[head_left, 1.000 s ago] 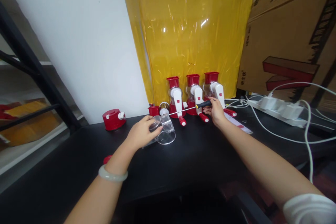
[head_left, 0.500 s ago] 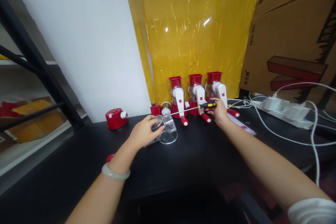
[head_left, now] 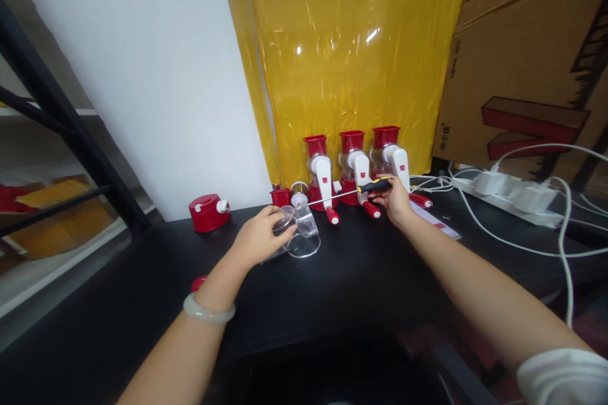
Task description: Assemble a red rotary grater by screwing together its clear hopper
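Note:
My left hand [head_left: 260, 235] grips a clear plastic grater housing [head_left: 304, 245] by its round end, low over the black table. In my right hand [head_left: 395, 200] is a screwdriver [head_left: 375, 185] with a black and yellow handle, held nearly level. Its long metal shaft points left, and the tip meets or overlaps the upper edge of the clear housing; I cannot tell which. Just behind the housing are a metal grater drum [head_left: 299, 192] and a red hopper part [head_left: 280, 196]. Part of a red piece [head_left: 198, 283] shows beside my left wrist.
Three red-and-white rotary graters [head_left: 323, 180] stand along the back by a yellow plastic curtain [head_left: 342, 44]. A red base [head_left: 209, 212] sits at the left. To the right are a white power strip [head_left: 510, 199] with cables, a paper sheet [head_left: 434, 220] and a large cardboard box [head_left: 517, 76].
The view has shifted very slightly. Both hands keep their hold, with the screwdriver and the clear housing in nearly the same positions.

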A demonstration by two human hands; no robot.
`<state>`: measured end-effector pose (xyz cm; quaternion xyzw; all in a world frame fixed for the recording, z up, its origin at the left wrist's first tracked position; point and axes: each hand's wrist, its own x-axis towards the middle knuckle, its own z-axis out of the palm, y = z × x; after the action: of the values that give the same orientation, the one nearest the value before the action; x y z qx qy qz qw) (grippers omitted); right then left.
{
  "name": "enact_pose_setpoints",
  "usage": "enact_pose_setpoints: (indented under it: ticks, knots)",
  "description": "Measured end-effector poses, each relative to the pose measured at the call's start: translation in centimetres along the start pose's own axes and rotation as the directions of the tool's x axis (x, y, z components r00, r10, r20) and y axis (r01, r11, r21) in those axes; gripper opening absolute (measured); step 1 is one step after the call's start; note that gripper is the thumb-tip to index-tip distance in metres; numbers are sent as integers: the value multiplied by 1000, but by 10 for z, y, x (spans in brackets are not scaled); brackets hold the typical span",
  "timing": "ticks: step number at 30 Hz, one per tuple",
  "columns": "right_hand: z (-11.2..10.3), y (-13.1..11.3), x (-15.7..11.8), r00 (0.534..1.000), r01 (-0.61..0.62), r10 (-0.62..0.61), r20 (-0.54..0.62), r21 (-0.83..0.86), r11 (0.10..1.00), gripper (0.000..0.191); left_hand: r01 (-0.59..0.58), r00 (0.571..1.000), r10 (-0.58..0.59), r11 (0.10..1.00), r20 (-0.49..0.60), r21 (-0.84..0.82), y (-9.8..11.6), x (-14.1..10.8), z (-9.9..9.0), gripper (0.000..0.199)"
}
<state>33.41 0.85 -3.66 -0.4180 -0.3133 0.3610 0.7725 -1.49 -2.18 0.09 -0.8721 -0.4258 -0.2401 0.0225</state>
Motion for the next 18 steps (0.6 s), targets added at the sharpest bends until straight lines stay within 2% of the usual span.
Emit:
enact_pose_setpoints:
  ticks: [6,9,13,18]
  knots:
    - [2,-1,-2,993,115,-117,-25,-88,990,35,-1,1000,1,1000,1,-10,0,1,0,40]
    - [3,-3,-4,997,66,-71,-40,-121,990,36,-4,1000,4,1000,2,-14,0,1,0,39]
    - [3,-4,-6,999,-22,21,-39,-32,999,25,0,1000,0,1000,0,-16,1,0,0,40]
    - [1,-1,-3,999,38,-39,-26,-30,999,16,9,1000,-9,1000,-2,-28,0,1,1,40]
